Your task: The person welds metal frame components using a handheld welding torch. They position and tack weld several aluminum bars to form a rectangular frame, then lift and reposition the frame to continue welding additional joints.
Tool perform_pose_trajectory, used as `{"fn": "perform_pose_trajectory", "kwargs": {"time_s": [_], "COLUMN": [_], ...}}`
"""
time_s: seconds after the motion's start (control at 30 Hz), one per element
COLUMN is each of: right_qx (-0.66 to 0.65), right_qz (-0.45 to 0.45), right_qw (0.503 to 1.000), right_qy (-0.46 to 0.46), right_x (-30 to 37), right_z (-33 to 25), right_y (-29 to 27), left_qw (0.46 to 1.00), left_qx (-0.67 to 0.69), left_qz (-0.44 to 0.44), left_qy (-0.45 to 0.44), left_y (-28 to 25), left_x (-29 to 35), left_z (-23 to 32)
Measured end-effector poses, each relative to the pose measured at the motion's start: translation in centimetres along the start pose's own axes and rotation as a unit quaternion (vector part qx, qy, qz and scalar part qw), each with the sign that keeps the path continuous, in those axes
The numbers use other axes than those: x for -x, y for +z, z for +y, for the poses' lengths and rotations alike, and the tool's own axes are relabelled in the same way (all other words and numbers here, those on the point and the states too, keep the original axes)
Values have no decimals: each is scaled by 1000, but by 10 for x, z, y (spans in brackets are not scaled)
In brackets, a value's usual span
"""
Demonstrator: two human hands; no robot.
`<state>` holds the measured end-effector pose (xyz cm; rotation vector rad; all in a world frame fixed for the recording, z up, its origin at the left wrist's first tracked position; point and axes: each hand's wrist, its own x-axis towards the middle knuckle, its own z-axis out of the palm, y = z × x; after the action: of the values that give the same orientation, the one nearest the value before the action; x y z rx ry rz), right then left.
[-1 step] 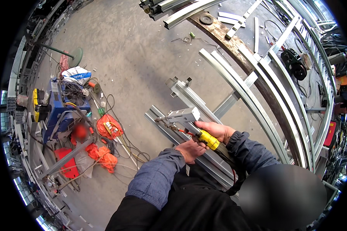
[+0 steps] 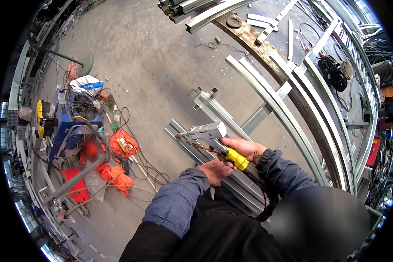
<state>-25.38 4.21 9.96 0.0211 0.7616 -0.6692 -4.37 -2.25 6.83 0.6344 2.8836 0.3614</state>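
The grey tool [image 2: 208, 131] sits above a pair of long metal bars [image 2: 215, 110], just in front of the person, its thin end pointing left over the nearer bar; whether the tip touches the metal cannot be told. The right hand [image 2: 247, 149] is closed around its handle, just above a band of yellow tape [image 2: 236, 158]. The left hand [image 2: 216, 170] is bent narrow close beside the handle, but its fingertips are partly hidden, so I cannot tell whether it holds anything.

A dark cable [image 2: 261, 185] runs back from the handle toward the body; a tug on it could pull the tip off line. The left hand's closeness to the tool and the bare skin of both hands look risky if the tool heats or sparks, or if a bar edge is sharp. The bars could also shift if knocked.

Farther left, a blue machine [image 2: 64, 135] carries a heap of tangled leads [image 2: 86, 104]. Beside the heap lies a white and blue sack [image 2: 87, 83], its contents out of sight. A clear plastic bag [image 2: 94, 182] lies crumpled next to a red panel [image 2: 75, 185]; what it holds, if anything, is unclear. Orange cloth [image 2: 121, 181] lies nearby, with loose cords around it.
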Motion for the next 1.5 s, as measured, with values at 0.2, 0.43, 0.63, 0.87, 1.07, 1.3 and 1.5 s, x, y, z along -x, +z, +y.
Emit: {"fn": "perform_pose_trajectory", "kwargs": {"time_s": [0.2,0.43,0.63,0.87,1.07,1.3,1.5], "right_qx": [-3,6,32,43,40,35,54], "right_qz": [4,15,1,22,11,4,26], "right_qw": [1000,1000,999,999,999,999,998], "right_qy": [-10,9,-5,14,6,9,17], "right_x": [-2,3,6,12,15,15,18], "right_z": [4,2,3,-1,2,6,5], "right_y": [-1,2,2,10,10,4,10], "left_qw": [1000,1000,999,999,999,999,1000], "left_qx": [11,15,34,45,46,32,31], "left_qz": [12,-7,4,1,-6,-13,5], "left_qy": [-3,-5,-4,4,6,7,1], "left_y": [0,-3,-3,0,-3,2,9], "left_x": [1,2,1,0,0,-1,-1], "left_z": [1,2,1,0,0,0,2]}}
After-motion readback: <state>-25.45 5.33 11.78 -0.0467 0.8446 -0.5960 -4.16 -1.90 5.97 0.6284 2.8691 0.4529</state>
